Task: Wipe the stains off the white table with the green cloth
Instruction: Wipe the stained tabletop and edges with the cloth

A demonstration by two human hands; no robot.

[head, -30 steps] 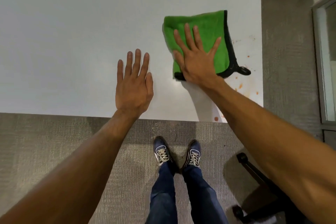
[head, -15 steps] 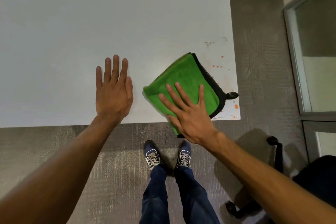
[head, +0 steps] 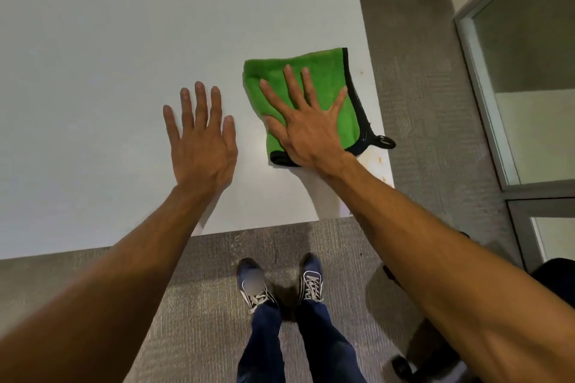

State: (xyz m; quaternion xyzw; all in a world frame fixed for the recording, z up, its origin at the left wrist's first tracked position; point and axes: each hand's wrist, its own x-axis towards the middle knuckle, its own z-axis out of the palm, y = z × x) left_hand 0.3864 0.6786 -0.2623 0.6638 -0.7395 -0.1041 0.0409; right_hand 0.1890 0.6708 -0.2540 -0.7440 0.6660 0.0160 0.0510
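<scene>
**Flat palm on the cloth near the counter's right edge**

I see my left hand (head: pixel 199 146) lying flat on the smooth white counter (head: pixel 93 71), fingers spread and holding nothing. Just beside it, my right hand (head: pixel 306 130) presses flat on the folded green cloth with black trim (head: pixel 314 71), fingers splayed, not gripping. Small orange stains (head: pixel 380 159) dot the counter's right edge.

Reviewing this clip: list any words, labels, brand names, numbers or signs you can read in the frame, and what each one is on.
None can be read.
Green cloth: black edging and a hanging loop, no label visible.
White table: bare of print; only orange stains near its right edge.
Shoes: white markings, too blurred to read as a brand.
Both the left hand and the right hand carry nothing written.
</scene>
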